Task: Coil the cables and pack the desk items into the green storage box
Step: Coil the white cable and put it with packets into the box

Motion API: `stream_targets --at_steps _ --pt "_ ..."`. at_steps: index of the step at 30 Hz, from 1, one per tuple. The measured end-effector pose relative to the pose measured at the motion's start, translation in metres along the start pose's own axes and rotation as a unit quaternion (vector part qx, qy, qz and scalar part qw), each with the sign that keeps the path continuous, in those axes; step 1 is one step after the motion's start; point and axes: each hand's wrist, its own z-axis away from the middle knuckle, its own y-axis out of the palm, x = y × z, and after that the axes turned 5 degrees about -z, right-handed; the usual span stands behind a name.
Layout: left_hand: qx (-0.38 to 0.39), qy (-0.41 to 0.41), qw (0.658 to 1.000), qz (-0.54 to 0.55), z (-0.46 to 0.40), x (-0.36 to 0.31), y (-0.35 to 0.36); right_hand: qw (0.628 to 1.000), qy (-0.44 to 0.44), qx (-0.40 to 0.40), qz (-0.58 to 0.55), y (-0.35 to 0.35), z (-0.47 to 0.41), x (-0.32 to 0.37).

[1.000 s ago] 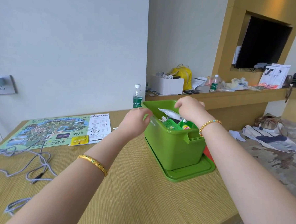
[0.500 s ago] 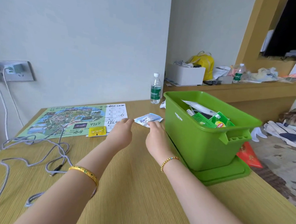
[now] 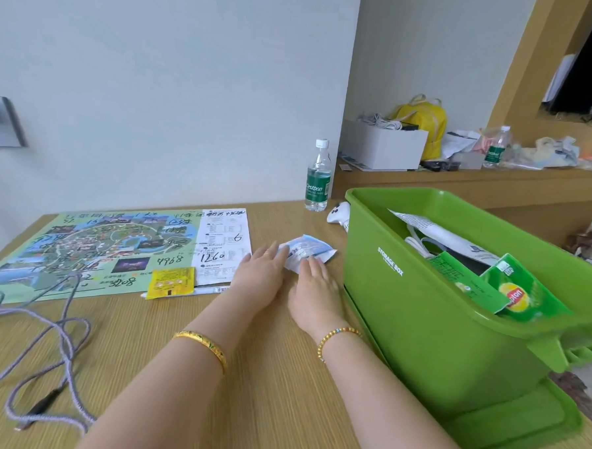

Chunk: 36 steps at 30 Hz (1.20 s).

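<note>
The green storage box (image 3: pixel 402 319) stands on its lid at the right of the desk, holding a white packet, cables and green tea packets. Left of it lies a small blue-and-white sachet (image 3: pixel 308 254). My left hand (image 3: pixel 263 274) and my right hand (image 3: pixel 313 287) rest flat on the desk side by side, fingertips touching the sachet's near edge, neither closed around it. A grey braided cable (image 3: pixel 66 336) sprawls uncoiled at the left. A yellow packet (image 3: pixel 171 281) and a white pen (image 3: pixel 212 289) lie on the edge of a park map (image 3: pixel 91 251).
A water bottle (image 3: pixel 318 177) stands near the wall behind the sachet. A small white object (image 3: pixel 338 212) lies behind the box. A wall socket (image 3: pixel 0 121) is at far left. The shelf at the back right carries a white box (image 3: pixel 382 146), a yellow bag and clutter.
Both hands left the box's rim and came down left of it onto the desk. They now reach a little further, touching the sachet. My view has swung left and closer.
</note>
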Motion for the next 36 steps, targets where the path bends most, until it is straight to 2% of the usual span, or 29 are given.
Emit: stream_targets --at_steps 3,8,13,23,26,31,33,36 --pt "-0.016 -0.001 1.000 -0.026 -0.006 -0.008 0.002 1.000 0.012 0.007 0.004 0.001 -0.003 0.000" --pt "-0.011 0.016 0.990 -0.136 0.001 -0.012 -0.006 0.999 0.016 0.002 0.034 -0.004 0.000 0.004" --pt "0.000 0.024 0.988 -0.152 0.029 -0.023 -0.012 0.999 -0.006 -0.012 0.034 -0.012 0.015 0.004" --pt "-0.005 0.029 0.995 -0.098 0.101 -0.029 -0.027 0.999 -0.036 -0.017 0.004 -0.026 0.061 0.005" --pt "-0.005 -0.003 0.998 -0.064 0.115 -0.023 -0.037 0.998 -0.055 -0.019 -0.007 -0.033 0.076 0.012" --pt "-0.054 -0.040 0.998 0.006 0.133 -0.007 -0.050 0.989 -0.073 -0.120 -0.034 -0.042 0.094 0.022" --pt "-0.010 -0.045 0.998 0.031 0.139 -0.006 -0.050 0.993 -0.065 -0.099 -0.012 -0.040 0.096 0.024" --pt "0.106 -0.045 0.993 0.020 0.145 -0.009 -0.047 1.000 -0.022 0.000 0.005 -0.033 0.097 0.022"
